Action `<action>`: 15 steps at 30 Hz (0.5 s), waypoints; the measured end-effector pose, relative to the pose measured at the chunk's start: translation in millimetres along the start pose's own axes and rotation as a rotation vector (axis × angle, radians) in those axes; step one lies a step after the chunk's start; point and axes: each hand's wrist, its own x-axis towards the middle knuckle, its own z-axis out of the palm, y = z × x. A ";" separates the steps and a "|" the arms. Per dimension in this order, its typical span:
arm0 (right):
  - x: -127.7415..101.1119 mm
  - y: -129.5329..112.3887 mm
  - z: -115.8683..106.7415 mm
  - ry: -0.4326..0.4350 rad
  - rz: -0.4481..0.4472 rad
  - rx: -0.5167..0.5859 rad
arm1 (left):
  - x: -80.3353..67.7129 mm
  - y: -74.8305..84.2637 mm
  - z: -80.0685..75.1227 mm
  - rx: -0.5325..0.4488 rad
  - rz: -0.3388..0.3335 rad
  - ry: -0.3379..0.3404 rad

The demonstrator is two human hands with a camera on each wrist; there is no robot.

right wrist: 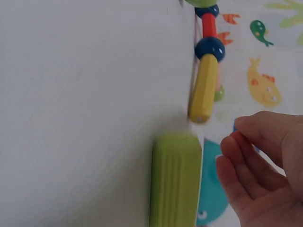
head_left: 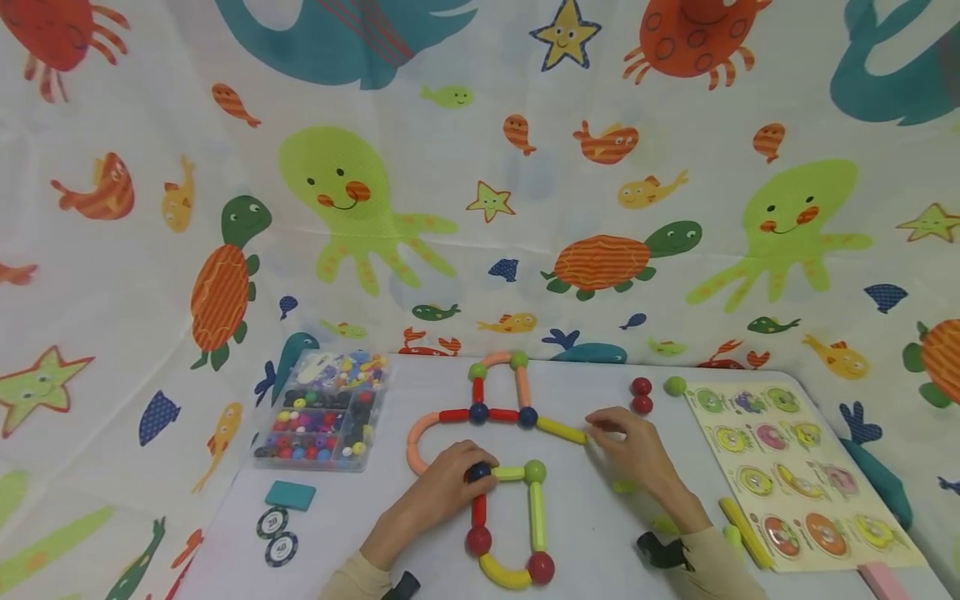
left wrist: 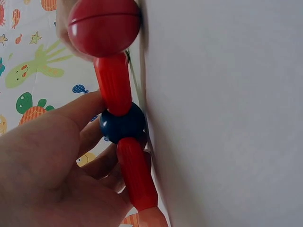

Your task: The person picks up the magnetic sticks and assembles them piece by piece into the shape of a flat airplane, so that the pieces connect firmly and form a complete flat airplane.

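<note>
A figure of coloured toy rods and balls lies on the table. My left hand (head_left: pixel 452 478) pinches a dark blue ball (head_left: pixel 477 472) between thumb and fingers. Below that ball are a red rod (head_left: pixel 478 510) and a red ball (head_left: pixel 478 541); a light green rod (head_left: pixel 510 473) runs right to a green ball (head_left: pixel 535 471). My right hand (head_left: pixel 631 445) is beside the free end of a straight yellow rod (head_left: pixel 561 430), whose other end meets a second blue ball (head_left: pixel 528 417). In the right wrist view, the fingers (right wrist: pixel 232 150) are loosely bent and hold nothing, apart from the yellow rod (right wrist: pixel 205 87).
At left stand a clear bead box (head_left: pixel 322 412), a teal block (head_left: pixel 290 495) and two poker chips (head_left: pixel 282 548). A wooden fruit puzzle board (head_left: pixel 720 433) lies at right. Two red balls (head_left: pixel 641 396) and a green ball (head_left: pixel 675 386) are behind the right hand; a green rod (right wrist: pixel 175 179) is near its wrist.
</note>
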 end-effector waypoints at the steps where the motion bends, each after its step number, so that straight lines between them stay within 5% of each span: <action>1: -5.0 2.8 -5.3 0.018 0.001 -0.003 | 0.0 0.0 0.1 0.000 -0.002 -0.001; 9: -54.4 34.1 -54.7 0.223 0.028 -0.174 | -0.5 0.7 0.6 0.001 -0.020 -0.004; 15: -94.0 53.9 -90.9 0.224 0.226 -0.250 | -1.1 1.0 1.1 0.005 -0.017 0.000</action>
